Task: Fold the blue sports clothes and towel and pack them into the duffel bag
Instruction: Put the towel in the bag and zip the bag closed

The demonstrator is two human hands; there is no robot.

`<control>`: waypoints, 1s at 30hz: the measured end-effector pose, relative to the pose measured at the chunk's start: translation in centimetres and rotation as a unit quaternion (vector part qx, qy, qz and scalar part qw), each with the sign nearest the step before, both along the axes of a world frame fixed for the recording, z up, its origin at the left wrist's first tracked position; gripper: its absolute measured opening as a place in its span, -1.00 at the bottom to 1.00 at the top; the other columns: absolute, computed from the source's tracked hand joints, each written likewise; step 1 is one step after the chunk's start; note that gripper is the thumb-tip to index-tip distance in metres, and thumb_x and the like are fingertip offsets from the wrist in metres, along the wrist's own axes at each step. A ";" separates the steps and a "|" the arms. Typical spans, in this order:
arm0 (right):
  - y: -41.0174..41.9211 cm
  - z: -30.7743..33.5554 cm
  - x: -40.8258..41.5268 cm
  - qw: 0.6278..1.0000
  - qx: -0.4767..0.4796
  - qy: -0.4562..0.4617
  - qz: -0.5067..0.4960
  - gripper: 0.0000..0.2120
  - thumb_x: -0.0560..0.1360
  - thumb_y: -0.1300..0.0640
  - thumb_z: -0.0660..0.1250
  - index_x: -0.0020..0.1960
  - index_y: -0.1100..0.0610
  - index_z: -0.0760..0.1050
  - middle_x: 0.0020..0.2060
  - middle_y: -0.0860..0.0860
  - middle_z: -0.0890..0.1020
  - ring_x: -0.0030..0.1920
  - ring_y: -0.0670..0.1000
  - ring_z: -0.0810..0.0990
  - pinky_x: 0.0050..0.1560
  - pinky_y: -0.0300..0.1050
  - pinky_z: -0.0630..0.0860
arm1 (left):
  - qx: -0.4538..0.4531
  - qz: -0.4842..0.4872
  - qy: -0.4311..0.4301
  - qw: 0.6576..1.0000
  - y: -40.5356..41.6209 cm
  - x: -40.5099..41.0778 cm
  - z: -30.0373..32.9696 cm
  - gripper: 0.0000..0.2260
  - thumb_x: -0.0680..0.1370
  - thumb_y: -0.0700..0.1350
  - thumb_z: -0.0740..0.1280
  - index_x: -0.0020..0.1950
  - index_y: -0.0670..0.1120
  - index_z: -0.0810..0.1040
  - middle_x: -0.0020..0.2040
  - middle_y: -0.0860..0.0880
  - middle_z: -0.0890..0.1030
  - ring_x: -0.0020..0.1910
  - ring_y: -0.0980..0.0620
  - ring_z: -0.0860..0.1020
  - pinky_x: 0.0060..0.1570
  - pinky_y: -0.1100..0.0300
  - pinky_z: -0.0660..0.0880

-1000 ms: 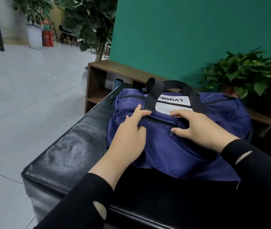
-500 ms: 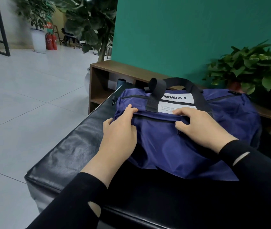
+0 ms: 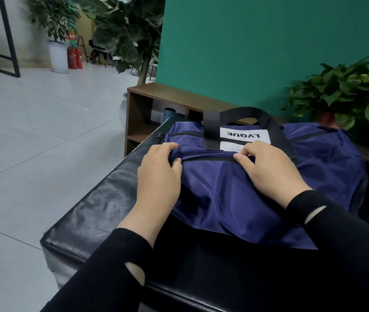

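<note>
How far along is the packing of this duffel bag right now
No loose clothes or towel are in sight, and the blue duffel bag on the black bench looks filled out, so packing seems done, though its inside is hidden. In hand: the left hand grips the fabric at the zipper end while the right hand pinches along it. Left: confirming the zipper is fully shut.

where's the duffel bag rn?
Head view, centre-right: the duffel bag lies on the black bench, in front of the wooden shelf, with the left hand and right hand gripping its zipper seam.
</note>
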State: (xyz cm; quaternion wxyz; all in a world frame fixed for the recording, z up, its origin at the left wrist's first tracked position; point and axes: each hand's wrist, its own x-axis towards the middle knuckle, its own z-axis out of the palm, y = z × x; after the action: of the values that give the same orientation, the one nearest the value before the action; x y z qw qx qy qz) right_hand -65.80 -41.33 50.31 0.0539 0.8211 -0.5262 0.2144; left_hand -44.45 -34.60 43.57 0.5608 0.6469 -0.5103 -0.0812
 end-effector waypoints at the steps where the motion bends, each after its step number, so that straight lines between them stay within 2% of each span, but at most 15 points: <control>1: 0.0 -0.1 -0.1 1.000 -0.003 -0.002 0.007 -0.75 0.64 -0.12 0.21 -0.16 -0.05 0.46 -0.14 -0.12 0.53 -0.03 0.05 0.50 0.10 0.17 0.47 | 0.007 0.007 -0.017 1.000 0.0 0.0 -0.1 -0.70 0.59 -0.11 0.37 0.33 0.04 0.54 0.27 0.05 0.52 0.24 -0.01 0.49 0.27 -0.09 0.44; 5: 0.4 -0.2 -1.3 0.999 -0.010 -0.017 0.042 -0.74 0.63 -0.11 0.20 -0.16 0.00 0.45 -0.17 -0.09 0.53 -0.08 0.03 0.50 0.02 0.12 0.48 | 0.089 0.029 -0.100 0.991 0.1 -0.1 -0.3 -0.56 0.59 0.08 0.38 0.46 0.12 0.43 0.46 0.03 0.37 0.43 -0.06 0.33 0.33 -0.09 0.32; 7: 1.1 -0.2 -2.1 0.998 -0.012 -0.019 0.058 -0.73 0.61 -0.12 0.19 -0.16 0.02 0.45 -0.18 -0.09 0.53 -0.11 0.03 0.50 -0.01 0.11 0.47 | 0.093 0.022 -0.135 0.986 0.2 -0.2 -0.6 -0.60 0.61 0.08 0.35 0.44 0.12 0.46 0.53 0.02 0.32 0.49 -0.05 0.27 0.35 -0.08 0.28; 8: 1.4 -0.3 -2.5 0.998 -0.013 -0.018 0.060 -0.73 0.60 -0.13 0.17 -0.15 0.02 0.45 -0.18 -0.09 0.53 -0.11 0.02 0.50 -0.03 0.11 0.47 | 0.069 0.015 -0.144 0.987 0.2 -0.3 -0.7 -0.69 0.62 0.05 0.34 0.37 0.09 0.53 0.51 0.04 0.36 0.49 -0.02 0.29 0.35 -0.05 0.27; 10: 2.1 -0.4 -3.3 0.998 -0.011 -0.014 0.060 -0.75 0.59 -0.14 0.16 -0.12 -0.02 0.44 -0.16 -0.11 0.53 -0.10 0.00 0.51 -0.03 0.10 0.48 | 0.015 0.003 -0.160 0.987 0.5 -0.6 -0.9 -0.87 0.65 -0.03 0.31 0.13 0.05 0.62 0.34 0.09 0.52 0.39 0.04 0.41 0.28 0.04 0.29; 12: 2.4 -0.6 -4.0 0.998 -0.001 -0.020 0.061 -0.81 0.59 -0.13 0.19 -0.08 -0.04 0.46 -0.12 -0.13 0.55 -0.05 -0.02 0.53 0.00 0.06 0.49 | 0.000 -0.003 -0.190 0.982 0.7 -1.2 -1.1 -0.87 0.67 -0.08 0.25 -0.03 0.04 0.56 0.08 0.15 0.57 0.20 0.08 0.50 0.24 0.08 0.33; 13: 2.5 -0.7 -4.4 0.997 0.007 -0.031 0.064 -0.85 0.59 -0.10 0.23 -0.05 -0.05 0.48 -0.08 -0.14 0.57 -0.01 -0.03 0.55 0.04 0.04 0.49 | 0.002 -0.004 -0.207 0.978 0.8 -1.4 -1.1 -0.86 0.67 -0.09 0.22 -0.06 0.05 0.51 -0.01 0.16 0.55 0.13 0.09 0.50 0.28 0.04 0.34; 16: 2.9 -0.9 -5.3 0.995 0.030 -0.059 0.072 -0.94 0.57 -0.02 0.32 0.03 -0.09 0.52 0.02 -0.22 0.60 0.09 -0.08 0.57 0.15 -0.05 0.48 | 0.007 -0.003 -0.240 0.971 1.0 -1.9 -1.3 -0.84 0.68 -0.07 0.17 -0.08 0.05 0.46 -0.09 0.14 0.52 0.04 0.09 0.50 0.37 0.02 0.28; 17: 3.1 -1.0 -5.6 0.995 0.035 -0.061 0.073 -0.91 0.56 -0.04 0.33 0.06 -0.11 0.52 0.04 -0.27 0.59 0.10 -0.12 0.56 0.16 -0.08 0.47 | -0.001 -0.006 -0.243 0.970 1.2 -2.1 -1.4 -0.84 0.67 -0.07 0.19 -0.10 0.05 0.46 -0.11 0.14 0.52 -0.01 0.07 0.51 0.31 0.04 0.32; 19: 3.5 -1.4 -5.9 0.995 0.040 -0.060 0.075 -0.87 0.55 -0.06 0.34 0.09 -0.14 0.52 0.05 -0.37 0.55 0.12 -0.19 0.53 0.16 -0.16 0.43 | -0.019 -0.014 -0.249 0.968 1.5 -2.3 -1.5 -0.85 0.64 -0.10 0.24 -0.13 0.03 0.45 -0.15 0.11 0.52 -0.09 0.02 0.51 0.07 0.06 0.43; 21: 3.8 -1.7 -6.0 0.994 0.041 -0.062 0.075 -0.86 0.57 -0.04 0.35 0.13 -0.17 0.52 0.06 -0.44 0.52 0.14 -0.22 0.52 0.16 -0.25 0.38 | -0.024 -0.026 -0.242 0.970 1.9 -2.5 -1.8 -0.83 0.64 -0.12 0.24 -0.15 0.01 0.43 -0.16 0.09 0.49 -0.12 0.01 0.48 -0.11 0.10 0.42; 25: 3.7 -2.0 -6.3 0.995 0.024 -0.077 0.056 -0.90 0.58 0.01 0.33 0.08 -0.16 0.52 0.06 -0.39 0.54 0.13 -0.15 0.53 0.16 -0.20 0.38 | -0.039 -0.044 -0.211 0.976 2.7 -3.6 -2.4 -0.81 0.66 -0.06 0.16 -0.12 -0.01 0.44 -0.13 0.11 0.47 -0.07 0.09 0.44 -0.19 0.12 0.47; 27: 3.7 -2.0 -6.6 0.995 0.018 -0.083 0.046 -0.91 0.59 0.01 0.32 0.08 -0.13 0.54 0.07 -0.33 0.58 0.12 -0.12 0.55 0.16 -0.15 0.42 | -0.059 -0.053 -0.189 0.979 2.9 -4.2 -2.8 -0.79 0.65 -0.05 0.13 -0.11 -0.02 0.48 -0.11 0.11 0.49 -0.02 0.09 0.47 -0.11 0.08 0.52; 29: 4.0 -2.0 -6.7 0.995 0.015 -0.087 0.039 -0.90 0.59 0.03 0.31 0.09 -0.10 0.55 0.07 -0.28 0.59 0.12 -0.11 0.55 0.16 -0.13 0.42 | -0.080 -0.081 -0.154 0.982 3.1 -5.0 -3.5 -0.74 0.64 -0.04 0.11 0.02 -0.04 0.59 0.06 0.09 0.59 0.24 0.11 0.48 0.19 0.15 0.48; 30: 4.1 -1.9 -6.7 0.995 0.017 -0.094 0.031 -0.91 0.60 0.05 0.32 0.08 -0.08 0.56 0.07 -0.26 0.60 0.11 -0.10 0.56 0.15 -0.12 0.42 | -0.079 -0.101 -0.138 0.982 3.4 -5.5 -3.5 -0.68 0.64 -0.01 0.11 0.15 -0.06 0.62 0.21 0.09 0.59 0.41 0.13 0.39 0.37 0.25 0.34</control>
State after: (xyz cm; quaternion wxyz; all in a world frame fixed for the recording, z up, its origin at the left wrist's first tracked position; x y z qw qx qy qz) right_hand -72.53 -37.23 48.43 -0.0160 0.8142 -0.5066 0.2831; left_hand -49.99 -31.19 40.08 0.5234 0.5506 -0.6503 -0.0068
